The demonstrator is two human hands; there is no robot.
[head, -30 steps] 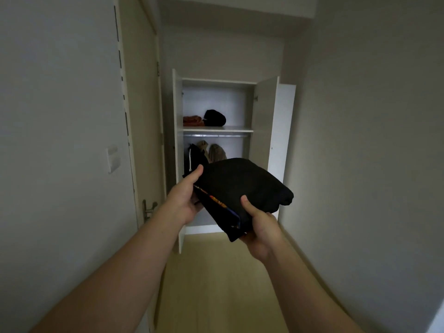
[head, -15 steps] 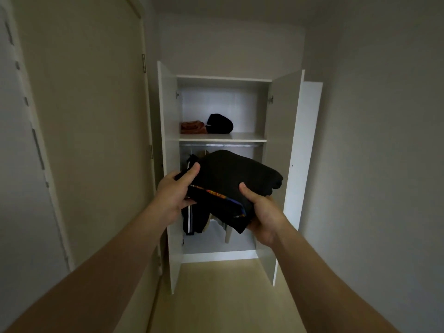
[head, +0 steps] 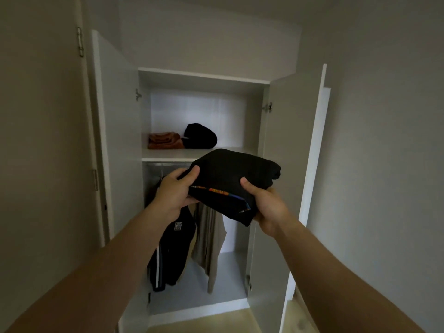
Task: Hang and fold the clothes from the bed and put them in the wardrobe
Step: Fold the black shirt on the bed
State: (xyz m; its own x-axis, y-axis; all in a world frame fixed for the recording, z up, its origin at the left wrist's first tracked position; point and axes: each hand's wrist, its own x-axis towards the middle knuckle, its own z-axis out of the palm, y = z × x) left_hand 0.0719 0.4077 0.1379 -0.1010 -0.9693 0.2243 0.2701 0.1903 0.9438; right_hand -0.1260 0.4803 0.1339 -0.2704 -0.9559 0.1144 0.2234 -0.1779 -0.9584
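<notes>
The wardrobe (head: 286, 145) is drawing nearer; left hand (head: 175, 191) and right hand (head: 264, 205) are gripping the folded black garment (head: 230, 174) at five o'clock of the shelf (head: 168, 153), already bearing two bundles (head: 200, 137); shelving is remaining.

wardrobe (head: 286, 140) doors wide open, shelf (head: 173, 153) bare right of black bundle (head: 200, 137)

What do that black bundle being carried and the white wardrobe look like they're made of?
Folded black garment: soft matte cloth, maybe cotton jersey; its folds are rounded, nothing shines, and a colourful print peeks from one edge. Wardrobe: smooth white board, probably laminated, judging by flat even panels; its hinges look like bare metal.
</notes>
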